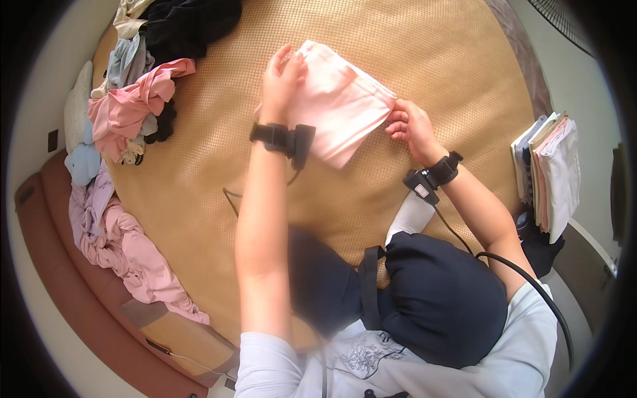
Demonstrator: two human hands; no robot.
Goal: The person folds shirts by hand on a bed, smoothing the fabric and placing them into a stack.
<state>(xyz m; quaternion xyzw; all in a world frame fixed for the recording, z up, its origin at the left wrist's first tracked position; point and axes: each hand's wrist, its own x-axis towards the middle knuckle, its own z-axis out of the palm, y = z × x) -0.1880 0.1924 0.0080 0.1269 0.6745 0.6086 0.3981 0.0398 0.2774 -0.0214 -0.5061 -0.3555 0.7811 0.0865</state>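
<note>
Pink garment (342, 106), part-folded, over woven mat (345, 196), between hands. Right grip (416, 131): pinched on corner. Left grip (281, 85): at edge, closure indeterminable. Step: apparently folding; next move calls for squaring edges.

What's where on the mat (458, 66)

Folded cloth (352, 99) is out front, between the hands — left hand (282, 83) at its left side, right hand (414, 129) at its right corner. Heaped clothes (139, 99) sit far left, plush toy (83, 164) at their near end, loose fabric (133, 255) nearer still. Clothes stack (557, 172) at the right edge, fan (567, 23) way beyond.
</note>
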